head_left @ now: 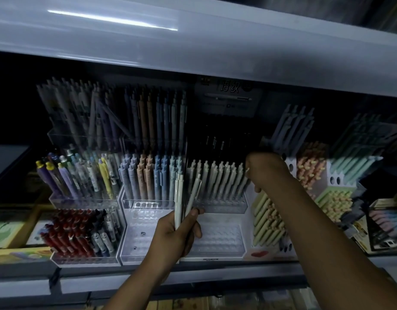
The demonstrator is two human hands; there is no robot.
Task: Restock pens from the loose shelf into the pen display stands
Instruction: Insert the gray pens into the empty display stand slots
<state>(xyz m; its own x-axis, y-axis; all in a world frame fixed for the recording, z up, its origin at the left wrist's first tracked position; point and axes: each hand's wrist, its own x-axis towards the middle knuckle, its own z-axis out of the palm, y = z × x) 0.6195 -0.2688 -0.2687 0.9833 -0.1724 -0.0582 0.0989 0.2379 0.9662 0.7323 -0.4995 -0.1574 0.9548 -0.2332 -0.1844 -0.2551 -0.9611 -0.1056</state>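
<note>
Head view: pale pens held upright at a half-empty stand

An upper shelf spans the top of the frame and leaves the stock below it dim. Under it, at mid-frame, a clear display stand carries a row of pale pens on its back tier, while its front tiers, lower centre, show bare holes. Neighbouring stands to the left are fuller.

The right hand reaches to the right end of that row, fingers curled downward. Whether it holds a pen cannot be told.

The left hand, lower centre, grips a bundle of pale pens. Their long axis runs up the frame with the clips on top, parallel to the pens already seated.

The bare holes lie just right of and below the left hand, well below the right. The left hand looks nearer, so feeding pens tip-down from the bundle seems the likely next move.
</note>
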